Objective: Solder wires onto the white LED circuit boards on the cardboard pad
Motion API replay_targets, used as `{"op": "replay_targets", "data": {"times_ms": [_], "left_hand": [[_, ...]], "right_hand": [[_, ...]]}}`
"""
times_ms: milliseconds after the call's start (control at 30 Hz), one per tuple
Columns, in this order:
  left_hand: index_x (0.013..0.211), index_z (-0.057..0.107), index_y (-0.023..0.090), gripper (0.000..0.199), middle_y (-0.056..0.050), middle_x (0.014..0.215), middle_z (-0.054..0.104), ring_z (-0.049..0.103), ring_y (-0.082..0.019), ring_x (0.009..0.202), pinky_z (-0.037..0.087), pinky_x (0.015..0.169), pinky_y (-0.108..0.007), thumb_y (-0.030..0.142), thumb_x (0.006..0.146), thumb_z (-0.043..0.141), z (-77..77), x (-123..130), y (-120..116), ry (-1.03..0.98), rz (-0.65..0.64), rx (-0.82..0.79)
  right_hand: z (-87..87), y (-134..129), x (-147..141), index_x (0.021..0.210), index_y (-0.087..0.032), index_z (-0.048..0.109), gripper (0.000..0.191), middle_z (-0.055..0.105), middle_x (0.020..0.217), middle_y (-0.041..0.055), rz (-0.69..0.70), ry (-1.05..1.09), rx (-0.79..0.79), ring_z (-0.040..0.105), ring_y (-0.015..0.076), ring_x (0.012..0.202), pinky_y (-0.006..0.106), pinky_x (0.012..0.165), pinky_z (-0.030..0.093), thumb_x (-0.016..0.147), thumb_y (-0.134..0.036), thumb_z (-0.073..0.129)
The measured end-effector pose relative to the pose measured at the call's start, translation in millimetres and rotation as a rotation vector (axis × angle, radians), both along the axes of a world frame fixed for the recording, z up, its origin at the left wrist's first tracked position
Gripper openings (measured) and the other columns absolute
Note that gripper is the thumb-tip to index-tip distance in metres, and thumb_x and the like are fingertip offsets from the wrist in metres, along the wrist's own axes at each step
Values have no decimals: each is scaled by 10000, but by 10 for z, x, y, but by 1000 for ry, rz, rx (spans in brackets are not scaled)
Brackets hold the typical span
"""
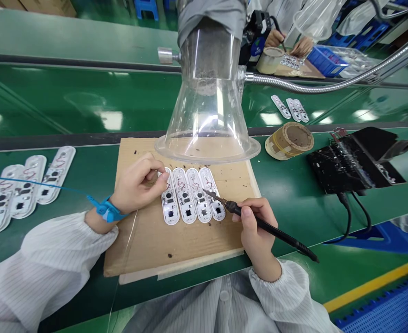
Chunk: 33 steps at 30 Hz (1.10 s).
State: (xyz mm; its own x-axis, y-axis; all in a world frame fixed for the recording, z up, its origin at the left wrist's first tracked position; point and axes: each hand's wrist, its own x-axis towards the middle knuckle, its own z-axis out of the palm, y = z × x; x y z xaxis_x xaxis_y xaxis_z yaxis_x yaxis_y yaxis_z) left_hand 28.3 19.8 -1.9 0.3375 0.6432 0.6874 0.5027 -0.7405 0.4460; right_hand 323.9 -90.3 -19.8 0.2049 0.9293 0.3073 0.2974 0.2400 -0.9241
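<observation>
Four white oblong PCBs point(191, 196) lie side by side on a brown cardboard sheet point(144, 245), each w/ fine reddish wire loops up top + black square parts lower down. Tip of a black-handled soldering iron point(280, 233) sits right by the gap btwn the two R-most boards; contact unclear from this view. R hand point(255, 226) is closed round the iron, pen-style. L hand point(137, 182) is nearly closed, thumb + fingers pinched just above the L-most board, w/ a thin bright wire point(129, 245) running down below it; fingers hide the exact grip.

Done vs left: all four boards show wire loops, as do the overlapping white boards point(23, 189) on the green worktop point(290, 208) to the L. Which joints are finished can't be told at this res.

Blue wrist strap point(108, 210) on L wrist, cord trailing L. Clear plastic funnel hood point(207, 120) hangs just above the cardboard. To the R: round tape-wrapped holder point(289, 141), black flat unit w/ cables point(354, 159). Further off, a co-worker's hands point(289, 41) work at another station.
</observation>
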Motion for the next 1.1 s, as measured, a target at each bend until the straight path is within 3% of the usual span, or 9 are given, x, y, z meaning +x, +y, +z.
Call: {"op": "replay_targets", "data": {"times_ms": [433,700,967,1100], "left_hand": [[890,577,220,155,71,689,394,415,-100,564,328,522,-256,87,931,645,28,10,-11,37,-5,-24],[923,604,218,125,77,677,401,444,-97,565,351,533,-245,106,943,654,20,3,-18,63,-40,-69],[893,615,222,91,73,645,408,441,-104,545,355,524,-253,153,945,641,13,4,-20,40,-9,-95],[903,615,221,104,72,656,419,445,-102,550,357,522,-250,129,945,642,12,-6,-18,28,-25,-88]], "right_hand": [[-5,11,4,1088,-274,707,19,724,834,-15,145,-21,-52,706,139,696,252,647,591,1078,-281,692],[-78,-21,50,1124,-281,699,80,742,884,-16,156,-65,-76,726,150,749,271,677,588,1054,-254,728],[178,10,-15,1102,-270,664,111,767,905,0,210,-279,17,749,164,720,283,640,597,1024,-199,698],[211,46,-43,1060,-271,634,109,717,828,-8,261,-393,118,720,166,694,284,606,562,1011,-176,656]]}}
